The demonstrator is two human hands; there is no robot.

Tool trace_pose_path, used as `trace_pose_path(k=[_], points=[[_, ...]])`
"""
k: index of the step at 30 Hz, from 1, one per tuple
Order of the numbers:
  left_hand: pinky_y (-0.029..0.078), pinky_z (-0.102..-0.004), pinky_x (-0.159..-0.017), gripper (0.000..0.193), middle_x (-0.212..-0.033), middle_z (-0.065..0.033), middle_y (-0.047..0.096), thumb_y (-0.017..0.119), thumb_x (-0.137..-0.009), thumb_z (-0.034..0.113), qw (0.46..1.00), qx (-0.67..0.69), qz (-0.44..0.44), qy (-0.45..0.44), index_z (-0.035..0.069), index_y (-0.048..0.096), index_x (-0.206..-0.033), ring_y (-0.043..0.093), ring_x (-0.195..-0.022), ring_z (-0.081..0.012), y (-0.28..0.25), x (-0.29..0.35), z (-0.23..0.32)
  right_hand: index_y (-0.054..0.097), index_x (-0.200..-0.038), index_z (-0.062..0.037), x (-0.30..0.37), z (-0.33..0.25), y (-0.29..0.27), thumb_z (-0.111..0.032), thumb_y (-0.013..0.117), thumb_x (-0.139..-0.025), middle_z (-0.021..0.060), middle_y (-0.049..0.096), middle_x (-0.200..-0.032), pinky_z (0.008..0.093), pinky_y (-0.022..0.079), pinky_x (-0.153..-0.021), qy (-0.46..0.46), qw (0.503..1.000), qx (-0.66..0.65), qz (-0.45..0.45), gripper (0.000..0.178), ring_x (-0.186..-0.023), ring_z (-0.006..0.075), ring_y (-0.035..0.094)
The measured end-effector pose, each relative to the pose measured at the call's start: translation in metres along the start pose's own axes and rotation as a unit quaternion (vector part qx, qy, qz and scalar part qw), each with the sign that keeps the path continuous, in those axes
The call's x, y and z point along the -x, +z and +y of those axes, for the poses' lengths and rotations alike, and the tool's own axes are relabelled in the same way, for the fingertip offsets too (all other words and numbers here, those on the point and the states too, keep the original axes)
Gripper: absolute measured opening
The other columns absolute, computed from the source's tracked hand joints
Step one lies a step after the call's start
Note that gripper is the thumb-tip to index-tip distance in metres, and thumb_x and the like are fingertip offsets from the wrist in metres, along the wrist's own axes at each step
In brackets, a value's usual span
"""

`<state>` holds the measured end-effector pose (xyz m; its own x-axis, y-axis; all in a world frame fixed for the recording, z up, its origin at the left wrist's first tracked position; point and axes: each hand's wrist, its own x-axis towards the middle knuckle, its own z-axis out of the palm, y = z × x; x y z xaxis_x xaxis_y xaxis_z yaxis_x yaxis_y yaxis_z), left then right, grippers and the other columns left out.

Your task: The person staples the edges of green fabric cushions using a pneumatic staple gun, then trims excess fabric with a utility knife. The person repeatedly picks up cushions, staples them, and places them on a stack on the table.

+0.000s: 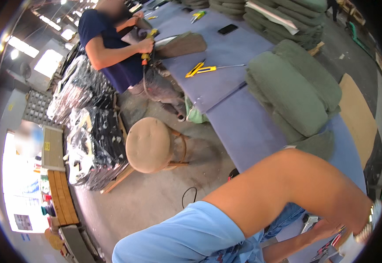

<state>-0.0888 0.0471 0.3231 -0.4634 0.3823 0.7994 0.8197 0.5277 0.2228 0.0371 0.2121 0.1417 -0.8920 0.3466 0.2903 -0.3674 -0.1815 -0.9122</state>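
"Can you read any lettering from the fingers (330, 228) outward?"

"None. A yellow label (46, 146) stands on a pale panel (53, 160), well left of them, its marks too small."

"Anything beyond that?"

"Another yellow patch (10, 106) on a grey surface (17, 97), farther left of the fingers (a mere smudge of colour), unreadable too."

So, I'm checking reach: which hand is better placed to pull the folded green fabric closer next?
Probably the left: the bent left arm appears nearer the folded green fabric; the right forearm lies lower, farther off.
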Motion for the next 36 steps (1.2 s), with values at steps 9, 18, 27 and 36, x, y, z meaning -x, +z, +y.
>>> trace_pose_path(k=[9,18,27,36], points=[[0.050,-0.0437,-0.065,0.016,-0.066,-0.0099,0.068,0.074,-0.078,0.025,0.939,-0.131,-0.243,-0.207,0.010,0.069,-0.080,0.069,-0.068,-0.0306,-0.102,0.217,-0.009,0.052,-0.145,-0.0018,0.049,0.040,0.026,-0.017,0.058,-0.105,0.0117,0.056,-0.145,0.0387,0.047,-0.106,0.222,0.970,0.074,-0.063,0.044,-0.124,0.0258,0.060],[0.053,-0.0481,-0.070,0.015,-0.068,-0.0155,0.067,0.069,-0.087,0.021,0.885,-0.061,-0.241,-0.394,0.006,0.068,-0.083,0.067,-0.069,-0.0384,-0.170,0.311,0.063,0.054,-0.147,-0.0030,0.103,0.006,0.119,-0.015,0.085,-0.075,0.0165,0.052,-0.154,0.0410,0.043,-0.113,0.089,0.809,0.219,-0.538,0.079,-0.140,0.0299,0.052],[0.055,-0.0448,-0.070,0.014,-0.072,-0.0127,0.067,0.074,-0.086,0.020,0.903,-0.015,-0.143,-0.406,0.006,0.071,-0.089,0.067,-0.069,-0.0358,-0.195,0.304,0.090,0.073,-0.116,-0.0051,0.109,0.020,0.154,0.005,0.063,-0.082,0.0175,0.075,-0.111,0.0369,0.055,-0.094,0.126,0.784,0.252,-0.553,0.038,-0.106,0.0297,0.073],[0.059,-0.0370,-0.081,0.036,-0.111,-0.0098,0.077,0.082,-0.087,0.025,0.920,0.021,0.068,-0.386,0.007,0.076,-0.117,0.074,-0.095,-0.0269,-0.278,0.280,0.103,0.072,-0.107,-0.0016,0.069,0.041,0.125,0.003,0.056,-0.077,0.0125,0.073,-0.101,0.0332,0.052,-0.091,0.089,0.874,0.187,-0.440,0.035,-0.098,0.0225,0.068]])
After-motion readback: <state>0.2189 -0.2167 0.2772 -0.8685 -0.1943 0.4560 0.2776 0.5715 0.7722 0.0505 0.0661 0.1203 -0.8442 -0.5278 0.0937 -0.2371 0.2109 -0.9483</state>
